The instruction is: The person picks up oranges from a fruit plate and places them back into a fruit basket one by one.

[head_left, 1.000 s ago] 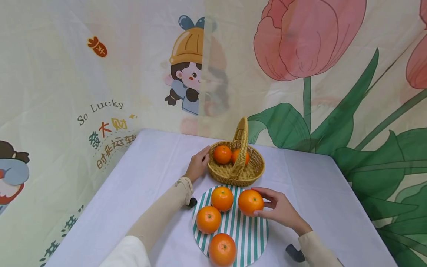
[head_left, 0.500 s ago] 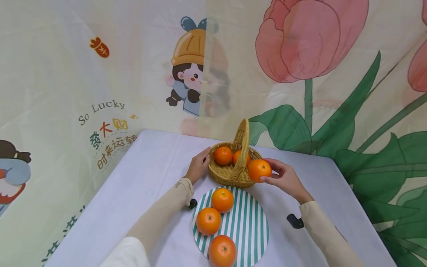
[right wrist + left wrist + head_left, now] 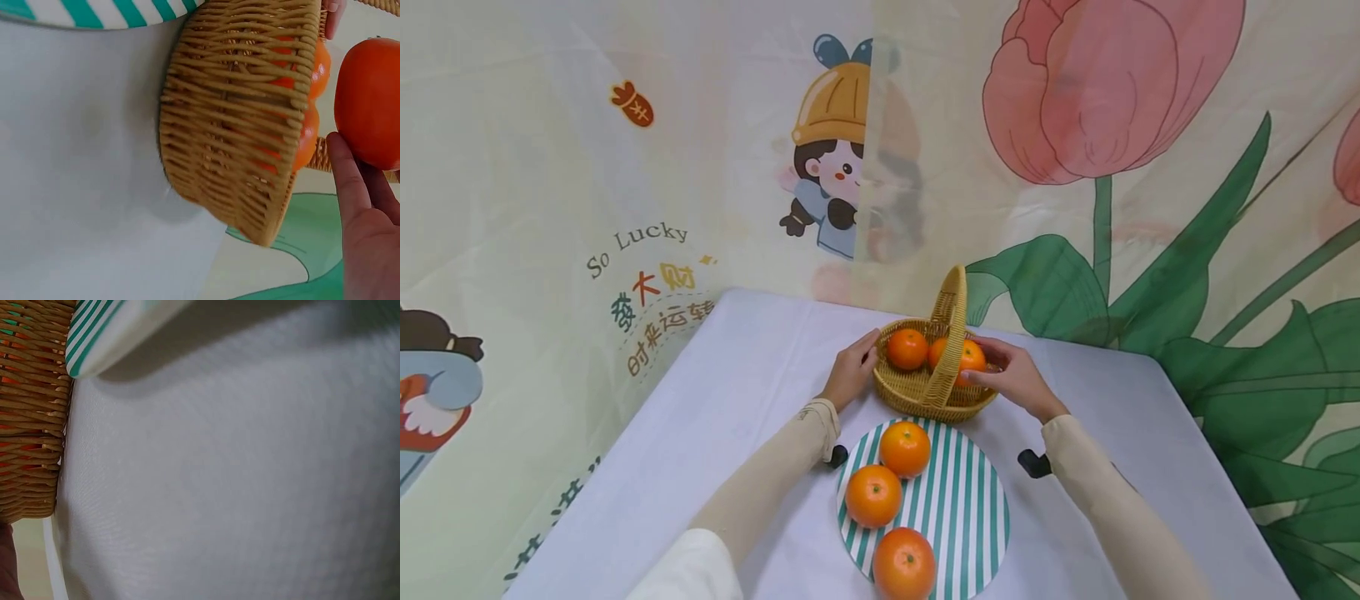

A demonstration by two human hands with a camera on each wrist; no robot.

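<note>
A wicker basket (image 3: 904, 396) with an arched handle stands at the back of the table. My left hand (image 3: 852, 371) holds its left rim, and fingertips show over that rim in the right wrist view. My right hand (image 3: 1019, 382) grips an orange (image 3: 372, 103) between thumb and fingers at the basket's right side. In the head view this orange overlaps the basket opening, partly behind the handle; the right wrist view shows it above the rim. Two other oranges lie inside, one at the left (image 3: 907, 349) and one partly hidden by the handle.
In front of the basket lies a round green-and-white striped plate (image 3: 962, 508). It bears three oranges along its left side, the nearest orange (image 3: 904, 563) at the frame's bottom. A white cloth (image 3: 760, 358) covers the table, with printed curtains (image 3: 1075, 275) behind.
The right hand has lifted the orange off the plate and carried it back, then left, to the basket opening. The left hand has stayed at the basket's rim.
</note>
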